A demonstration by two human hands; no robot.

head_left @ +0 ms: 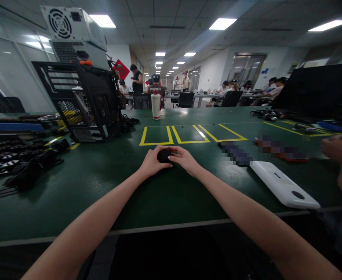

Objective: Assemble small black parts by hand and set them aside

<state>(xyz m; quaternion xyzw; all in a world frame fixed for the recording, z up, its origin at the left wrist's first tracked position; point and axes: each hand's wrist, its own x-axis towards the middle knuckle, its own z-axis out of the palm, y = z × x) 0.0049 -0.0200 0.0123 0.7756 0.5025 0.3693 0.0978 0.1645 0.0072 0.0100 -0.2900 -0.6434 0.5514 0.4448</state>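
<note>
A small round black object (163, 156) sits between my two hands, at or just above the green tabletop (171, 194); its exact kind does not show. My left hand (152, 161) curls around its left side, thumb below and fingers over the top. From the right, my right hand (185, 159) grips it with thumb and fingers bent in. Parts of the object are covered by my fingers. Just beyond my hands, yellow tape outlines (155, 144) mark the table.
A black computer case (98, 105) with a metal power supply (72, 27) on top stands left, near black parts (22, 163). A white cup (156, 105) stands behind the tape. Right lie a white device (284, 182), blurred-out items and a co-worker's hand (334, 148).
</note>
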